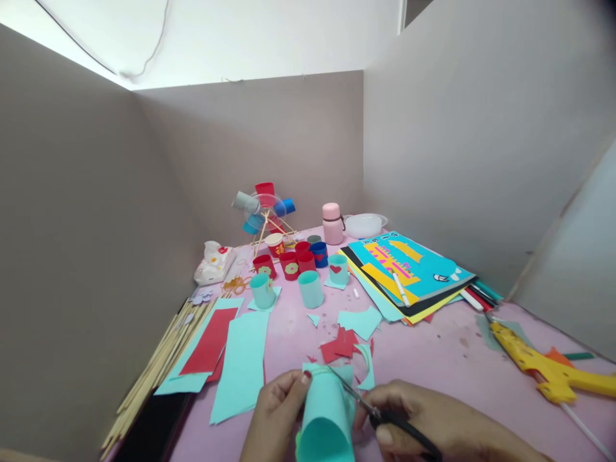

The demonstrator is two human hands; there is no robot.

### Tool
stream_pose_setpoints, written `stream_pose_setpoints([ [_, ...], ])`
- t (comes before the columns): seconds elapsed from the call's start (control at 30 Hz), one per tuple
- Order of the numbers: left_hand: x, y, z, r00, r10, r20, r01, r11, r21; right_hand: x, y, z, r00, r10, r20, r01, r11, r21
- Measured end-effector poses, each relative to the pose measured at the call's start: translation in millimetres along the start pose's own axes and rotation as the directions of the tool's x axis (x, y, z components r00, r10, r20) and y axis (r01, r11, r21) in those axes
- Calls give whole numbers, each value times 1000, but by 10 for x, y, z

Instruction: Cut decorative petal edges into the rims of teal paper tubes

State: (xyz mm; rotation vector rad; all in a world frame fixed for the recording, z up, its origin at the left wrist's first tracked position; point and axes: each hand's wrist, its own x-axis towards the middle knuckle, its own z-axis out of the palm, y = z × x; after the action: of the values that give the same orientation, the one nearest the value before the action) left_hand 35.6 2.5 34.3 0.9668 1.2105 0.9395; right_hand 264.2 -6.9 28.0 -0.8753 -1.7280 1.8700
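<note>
At the bottom centre my left hand (276, 410) is closed around a rolled tube of teal paper (325, 417), its open end facing me. My right hand (423, 420) grips a pair of scissors (380, 414) whose thin blades reach up to the far edge of the tube. Red paper scraps (339, 346) and teal offcuts (360, 321) lie on the pink table (433, 353) just beyond the tube.
Teal and red paper strips (231, 353) and bamboo sticks (158, 366) lie at the left. Small teal and red paper cups (298, 266), a paper-cup wheel model (264, 208), a pink bottle (332, 223), a coloured paper stack (409, 273) and a yellow glue gun (548, 369) stand farther off. Cardboard walls enclose the table.
</note>
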Motion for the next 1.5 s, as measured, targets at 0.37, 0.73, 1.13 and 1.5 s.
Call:
stream_pose_setpoints([
  [0.37,-25,13,19,999,-4,48,2,999,32,34,-75,61,993,-106,-47,103,993,-55],
  [0.73,-39,43,16,999,3,42,-2,999,-41,79,-103,106,984,-149,-98,144,988,-61],
  [1.13,2,19,-26,1000,-18,25,20,996,-82,73,-21,79,987,-143,-76,145,989,21],
  [1.5,35,-2,-60,998,-29,53,30,999,-17,40,43,21,992,-120,-31,121,991,51],
])
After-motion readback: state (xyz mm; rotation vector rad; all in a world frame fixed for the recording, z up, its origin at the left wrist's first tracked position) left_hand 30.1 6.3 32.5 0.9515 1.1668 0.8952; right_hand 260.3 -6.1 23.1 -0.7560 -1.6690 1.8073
